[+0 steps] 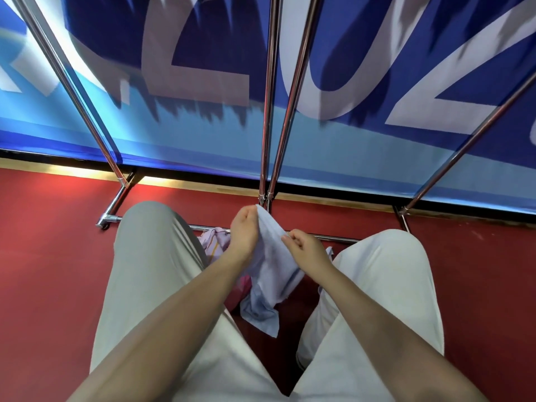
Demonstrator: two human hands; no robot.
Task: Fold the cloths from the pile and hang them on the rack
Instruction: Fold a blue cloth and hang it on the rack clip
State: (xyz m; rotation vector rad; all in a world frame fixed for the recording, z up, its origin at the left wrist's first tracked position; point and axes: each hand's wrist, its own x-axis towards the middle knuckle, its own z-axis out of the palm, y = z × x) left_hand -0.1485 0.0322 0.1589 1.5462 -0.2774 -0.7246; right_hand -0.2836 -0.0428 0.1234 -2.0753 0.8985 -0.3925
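A pale blue cloth (272, 274) hangs between my knees. My left hand (245, 230) pinches its top corner, raised toward the rack. My right hand (304, 246) pinches the cloth's edge a little lower and to the right. The cloth's lower end droops toward the red floor. Behind my left hand lies the pile (213, 242), showing a pink striped cloth and a bright pink one, partly hidden by my arm. The chrome rack (268, 111) rises in front, with several upright tubes and a low bar (336, 238) just beyond my hands. No cloth is visible on the rack.
My knees in light trousers (150, 256) flank the cloth. The floor is red carpet (52, 256). A blue banner with large white characters (203, 68) stands behind the rack. A rack caster (103, 223) sits at left near my knee.
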